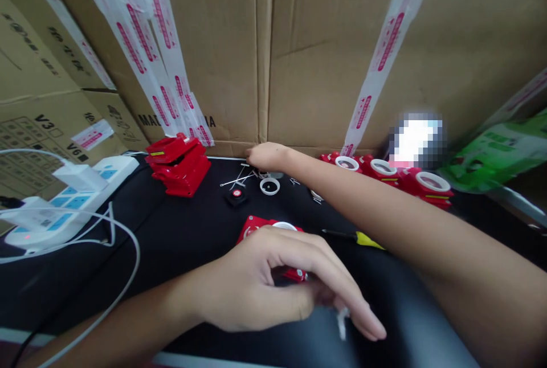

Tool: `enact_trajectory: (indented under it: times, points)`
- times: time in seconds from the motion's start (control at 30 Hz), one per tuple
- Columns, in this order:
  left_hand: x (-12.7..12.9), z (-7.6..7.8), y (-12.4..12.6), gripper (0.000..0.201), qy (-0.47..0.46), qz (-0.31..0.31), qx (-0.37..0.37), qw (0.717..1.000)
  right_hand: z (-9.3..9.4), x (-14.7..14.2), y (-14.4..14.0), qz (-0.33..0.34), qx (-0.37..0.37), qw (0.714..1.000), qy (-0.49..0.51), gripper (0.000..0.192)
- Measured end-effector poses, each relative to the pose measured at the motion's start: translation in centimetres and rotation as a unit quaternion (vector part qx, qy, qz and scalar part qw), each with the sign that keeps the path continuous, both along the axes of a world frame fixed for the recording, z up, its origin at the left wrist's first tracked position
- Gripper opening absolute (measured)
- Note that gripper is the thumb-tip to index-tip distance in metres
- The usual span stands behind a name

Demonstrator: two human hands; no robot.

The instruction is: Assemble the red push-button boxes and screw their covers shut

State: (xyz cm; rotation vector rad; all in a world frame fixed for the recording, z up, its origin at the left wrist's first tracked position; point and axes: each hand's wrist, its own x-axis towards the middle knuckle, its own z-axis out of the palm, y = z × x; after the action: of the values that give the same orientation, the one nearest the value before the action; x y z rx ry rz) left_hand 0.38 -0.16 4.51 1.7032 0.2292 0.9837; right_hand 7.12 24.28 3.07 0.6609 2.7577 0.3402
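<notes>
My left hand (265,282) is curled in the near middle, over a red plastic part (255,223) with a white ring; most of that part is hidden. A small white piece (342,322), blurred, hangs from its bent fingers. My right hand (268,157) reaches to the back of the table, close to the cardboard. Its fingers point away and are mostly hidden. Just below it lie thin metal rods (237,179), a loose white ring (269,187) and a black square piece (236,196) with a red and white centre.
Stacked red parts (182,166) stand back left, near a white power strip (85,197) with cables. A screwdriver (370,240) lies under my right forearm. Red units with white rings (431,181) line the back right, by a green bag (496,154). Cardboard (325,43) walls the back.
</notes>
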Motion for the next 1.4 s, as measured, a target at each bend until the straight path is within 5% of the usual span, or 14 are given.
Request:
enact_trajectory:
  times: [0.2, 0.37, 0.53, 1.0, 1.4]
  points:
    - [-0.3, -0.6, -0.1, 0.01, 0.024, 0.051, -0.053, 0.997, 1.3, -0.2, 0.3, -0.025, -0.02, 0.999, -0.037, 0.041]
    - [-0.3, -0.3, -0.2, 0.033, 0.062, 0.104, -0.062, 0.991, 3.1, 1.3, -0.3, -0.036, -0.051, 0.998, 0.021, 0.038]
    - [-0.1, -0.5, -0.4, 0.035, 0.074, 0.105, -0.074, 0.989, 4.3, 3.5, -1.2, -0.031, -0.126, 0.982, 0.136, 0.02]
    - [-0.1, -1.2, -0.7, 0.029, 0.126, 0.126, -0.08, 0.981, 2.5, 5.7, -1.8, -0.132, -0.402, 0.882, 0.206, 0.039]
    - [-0.1, -0.9, -0.7, 0.026, 0.139, 0.125, -0.088, 0.978, 2.9, 6.1, -2.6, -0.126, -0.517, 0.782, 0.323, 0.031]
